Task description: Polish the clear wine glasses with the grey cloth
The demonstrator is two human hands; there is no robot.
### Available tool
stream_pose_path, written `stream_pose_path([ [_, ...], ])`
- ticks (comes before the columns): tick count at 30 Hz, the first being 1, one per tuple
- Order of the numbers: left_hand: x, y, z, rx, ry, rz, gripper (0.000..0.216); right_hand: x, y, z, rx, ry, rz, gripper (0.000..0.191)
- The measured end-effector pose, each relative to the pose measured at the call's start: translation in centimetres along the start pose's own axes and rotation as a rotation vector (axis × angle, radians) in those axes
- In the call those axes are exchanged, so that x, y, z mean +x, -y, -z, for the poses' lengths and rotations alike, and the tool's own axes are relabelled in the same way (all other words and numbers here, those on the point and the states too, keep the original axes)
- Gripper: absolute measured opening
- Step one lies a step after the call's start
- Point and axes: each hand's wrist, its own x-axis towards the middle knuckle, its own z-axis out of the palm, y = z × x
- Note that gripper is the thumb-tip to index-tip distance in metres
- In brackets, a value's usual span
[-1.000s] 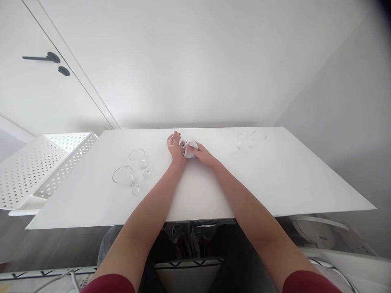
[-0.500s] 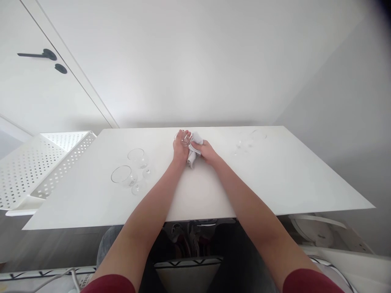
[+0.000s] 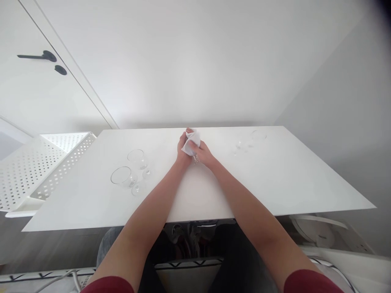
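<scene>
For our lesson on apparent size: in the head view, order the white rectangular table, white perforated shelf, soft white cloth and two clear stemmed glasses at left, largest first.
1. Table
2. Shelf
3. Nearer glass and farther glass: nearness makes their order unsure
4. Cloth, counting only its visible part

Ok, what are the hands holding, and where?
The right hand grips the white cloth, thumb over its middle. The left hand holds a glass, mostly covered; which part it grips is hidden.
</scene>
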Motion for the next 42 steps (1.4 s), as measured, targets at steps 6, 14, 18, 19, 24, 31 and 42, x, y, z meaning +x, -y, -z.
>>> stream_pose_path([
  [6,0.2,0.4,0.3,0.093,-0.003,0.003,0.052,-0.2,0.2,0.5,0.042,-0.003,-0.108,0.064],
  [14,-0.5,1.4,0.6,0.474,0.024,-0.119,0.042,0.7,0.2,1.0,0.3,-0.26,-0.337,0.043],
  [18,-0.8,1.4,0.4,0.609,0.118,-0.082,0.041,1.6,-0.5,1.5,0.406,-0.574,-0.501,0.027],
  [19,-0.9,1.4,0.3,0.628,0.141,-0.067,0.041,1.7,-0.7,1.6,0.426,-0.621,-0.516,0.026],
  [24,-1.1,0.9,0.1,0.559,0.124,-0.096,0.042,1.2,-0.9,0.8,0.42,-0.558,-0.239,0.032],
  [31,-1.3,1.4,-0.4,0.528,0.191,0.034,0.049,0.7,0.1,0.8,0.29,-0.632,0.024,0.043],
  [42,-1.1,1.5,0.2,0.689,0.31,0.148,0.057,0.3,1.2,3.3,0.517,-0.337,-0.149,0.052],
])
